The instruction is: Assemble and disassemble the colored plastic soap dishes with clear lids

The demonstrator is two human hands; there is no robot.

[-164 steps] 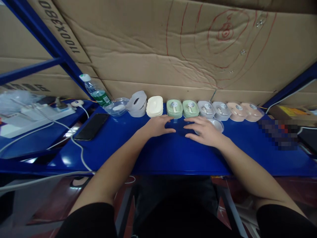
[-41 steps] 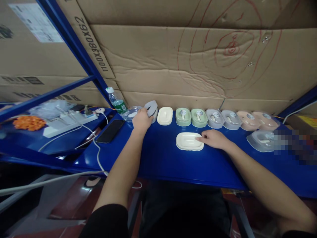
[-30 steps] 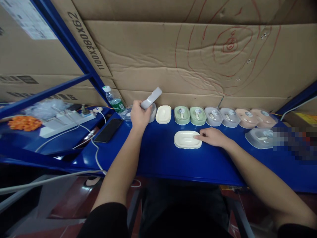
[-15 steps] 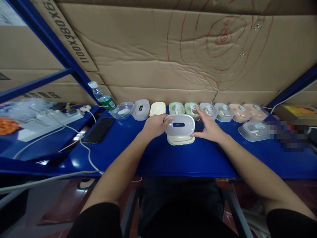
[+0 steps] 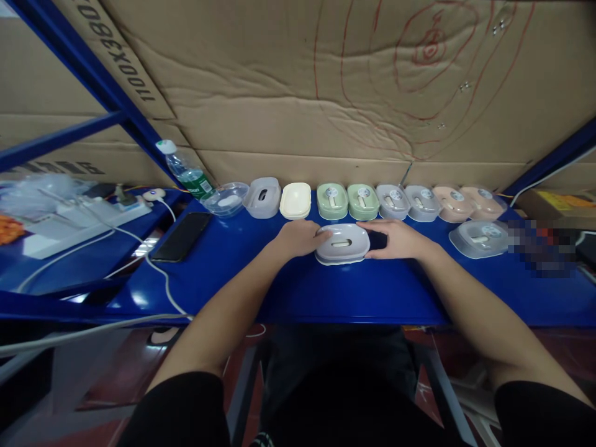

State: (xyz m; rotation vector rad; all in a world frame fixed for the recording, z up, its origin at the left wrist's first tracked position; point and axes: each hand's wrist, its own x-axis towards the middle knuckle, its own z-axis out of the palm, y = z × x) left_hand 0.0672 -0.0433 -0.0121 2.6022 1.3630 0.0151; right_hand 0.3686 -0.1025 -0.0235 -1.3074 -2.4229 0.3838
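A translucent pale lid (image 5: 334,234) with an oval slot lies over a cream-coloured shallow base on the table in front of me; a cream piece shows through the slot. My left hand (image 5: 300,239) grips the lid's left end, thumb on top, other fingers mostly hidden. My right hand (image 5: 395,240) curves around the right end, fingertips at the back edge and thumb at the front, with a gap between palm and lid. Behind them stand a similar translucent lid (image 5: 255,205) and a cream base (image 5: 295,197).
Several lidded boxes, including a green box (image 5: 331,208), line the back of the blue table (image 5: 344,298). A clear box (image 5: 475,243) sits at right. At left are a bottle (image 5: 189,177), a round clear container (image 5: 227,202), a black phone (image 5: 182,237) and a power strip (image 5: 88,226) with cables.
The translucent lid has come down from a tilted position above the cream base and now lies flat over it. My right hand has closed in on its right end. The view has shifted slightly.
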